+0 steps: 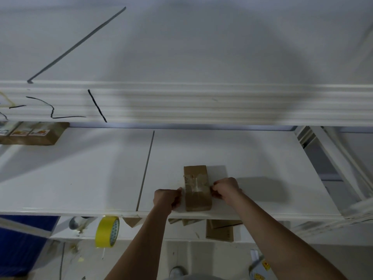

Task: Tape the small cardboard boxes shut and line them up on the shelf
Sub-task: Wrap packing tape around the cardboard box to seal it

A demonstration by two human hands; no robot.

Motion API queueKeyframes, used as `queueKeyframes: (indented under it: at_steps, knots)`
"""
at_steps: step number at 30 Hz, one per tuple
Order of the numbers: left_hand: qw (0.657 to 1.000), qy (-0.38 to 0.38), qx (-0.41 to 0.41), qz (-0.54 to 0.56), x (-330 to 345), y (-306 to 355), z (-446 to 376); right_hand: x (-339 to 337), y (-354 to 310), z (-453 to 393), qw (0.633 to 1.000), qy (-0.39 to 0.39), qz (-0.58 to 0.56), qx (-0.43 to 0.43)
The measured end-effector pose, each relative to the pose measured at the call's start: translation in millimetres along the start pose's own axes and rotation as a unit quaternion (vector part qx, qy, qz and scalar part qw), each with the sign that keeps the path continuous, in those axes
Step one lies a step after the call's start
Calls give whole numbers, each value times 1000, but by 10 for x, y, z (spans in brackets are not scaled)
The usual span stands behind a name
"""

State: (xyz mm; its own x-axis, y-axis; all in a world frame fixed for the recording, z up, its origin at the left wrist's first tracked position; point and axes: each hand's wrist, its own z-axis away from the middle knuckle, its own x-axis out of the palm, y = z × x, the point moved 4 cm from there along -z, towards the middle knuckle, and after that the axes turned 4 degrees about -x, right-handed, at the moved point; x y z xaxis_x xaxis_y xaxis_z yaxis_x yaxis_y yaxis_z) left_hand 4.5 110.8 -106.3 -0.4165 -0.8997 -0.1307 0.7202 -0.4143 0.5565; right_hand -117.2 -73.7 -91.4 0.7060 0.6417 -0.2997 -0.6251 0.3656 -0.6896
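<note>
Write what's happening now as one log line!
left hand: holds box | right hand: holds box | box: taped, on shelf

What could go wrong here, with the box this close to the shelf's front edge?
1. The small cardboard box sits near the front edge of the shelf; a pull from the left hand or right hand might tip it off.
2. Its clear tape looks wrinkled, so it may not hold.
3. The yellow tape roll below the shelf is out of easy reach for a redo.
</note>
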Motion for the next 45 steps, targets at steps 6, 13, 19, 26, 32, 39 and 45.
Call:
queueKeyframes:
  at_steps: [6, 13, 19, 26, 32, 39, 45]
  knots:
    - [993, 57, 74, -78, 59, 46, 20, 54, -99, 147, 986, 56, 145, -60]
    - [959, 125, 192, -168, 86, 101, 156, 70, -48, 174, 971, 127, 177, -101]
    - [972, 106, 165, -132, 114, 211, 129, 186, -107, 308, 954, 104, 237, -152]
    - [984, 52, 98, -141, 156, 233, 121, 264, -197, 343, 946, 62, 287, -136]
    - [955, 63, 119, -265, 270, 268, 170, 269, -130, 270, 952, 50, 284, -101]
    - [946, 59, 130, -290, 336, 223, 172, 345, -70, 295, 954, 55, 284, -72]
    - [967, 63, 90, -229, 239, 124, 104, 256, -53, 246, 963, 77, 251, -59]
